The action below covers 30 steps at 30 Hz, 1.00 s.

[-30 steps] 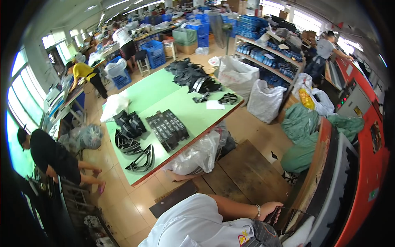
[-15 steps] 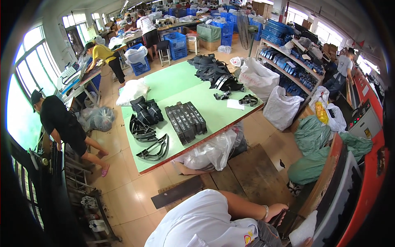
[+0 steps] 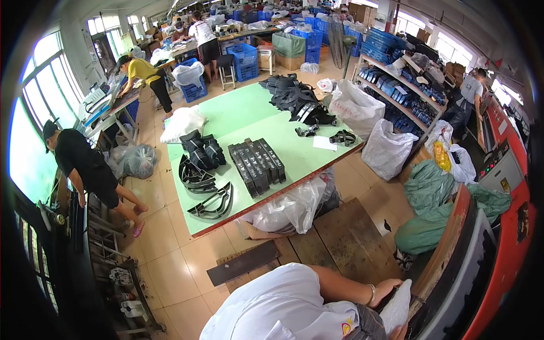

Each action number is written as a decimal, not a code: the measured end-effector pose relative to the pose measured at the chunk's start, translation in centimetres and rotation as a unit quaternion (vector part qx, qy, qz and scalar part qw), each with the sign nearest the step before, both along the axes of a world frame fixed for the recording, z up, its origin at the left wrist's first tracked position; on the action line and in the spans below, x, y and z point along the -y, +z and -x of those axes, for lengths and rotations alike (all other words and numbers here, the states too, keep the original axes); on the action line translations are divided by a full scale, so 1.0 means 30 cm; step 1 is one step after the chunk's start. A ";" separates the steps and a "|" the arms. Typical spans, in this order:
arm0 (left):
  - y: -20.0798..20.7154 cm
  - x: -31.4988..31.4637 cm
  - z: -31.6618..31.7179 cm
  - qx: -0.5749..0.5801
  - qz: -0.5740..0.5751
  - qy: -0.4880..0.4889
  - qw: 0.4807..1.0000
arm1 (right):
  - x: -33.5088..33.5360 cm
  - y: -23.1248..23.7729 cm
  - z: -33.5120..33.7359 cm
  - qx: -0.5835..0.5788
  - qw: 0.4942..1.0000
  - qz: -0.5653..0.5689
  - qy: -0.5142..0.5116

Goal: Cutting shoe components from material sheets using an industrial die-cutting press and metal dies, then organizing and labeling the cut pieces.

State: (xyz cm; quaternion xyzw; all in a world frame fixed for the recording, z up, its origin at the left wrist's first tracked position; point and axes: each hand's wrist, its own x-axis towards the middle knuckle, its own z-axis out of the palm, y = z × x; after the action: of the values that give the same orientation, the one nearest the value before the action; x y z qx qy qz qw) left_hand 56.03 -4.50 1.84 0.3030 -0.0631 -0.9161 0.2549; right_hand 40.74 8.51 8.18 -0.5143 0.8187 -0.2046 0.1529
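Observation:
My left hand [image 3: 388,288], with a bangle on its wrist, reaches out at the lower right. Its fingers are curled and partly covered by a white pad or folded cloth [image 3: 396,307]. A dark edge shows under the palm, but what it belongs to is unclear. Only a bit of my right hand [image 3: 398,331] appears at the lower edge, its fingers against the bottom end of the white pad. My white-sleeved shoulder fills the bottom middle.
A green-topped table [image 3: 238,130] carries bundled black parts [image 3: 256,166] and black curved frames [image 3: 212,202]. Right of me stands a red machine [image 3: 513,243], with green sacks [image 3: 425,226] beside it. A dark board [image 3: 243,264] lies low ahead. Several people work farther off.
The white pad has moved up and left, now meeting my left hand and covering its fingers. The dark piece in that hand is mostly hidden now. My right hand has come partly into view.

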 end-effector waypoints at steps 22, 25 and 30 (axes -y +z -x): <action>0.014 -0.006 0.007 0.037 0.018 -0.029 0.999 | -0.010 -0.389 0.839 -0.083 0.987 0.027 -0.134; 0.011 -0.001 0.012 0.040 0.009 -0.031 0.999 | 0.061 -0.409 0.754 0.052 0.992 0.033 -0.106; -0.008 0.013 0.027 0.031 0.026 -0.059 0.997 | 0.128 -0.272 0.474 0.265 0.960 0.049 -0.074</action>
State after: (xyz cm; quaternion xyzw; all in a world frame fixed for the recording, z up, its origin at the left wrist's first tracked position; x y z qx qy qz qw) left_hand 55.22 -4.90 1.61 0.3203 -0.1128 -0.9178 0.2059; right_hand 26.53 4.68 0.02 -0.3864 0.7735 -0.3841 0.3238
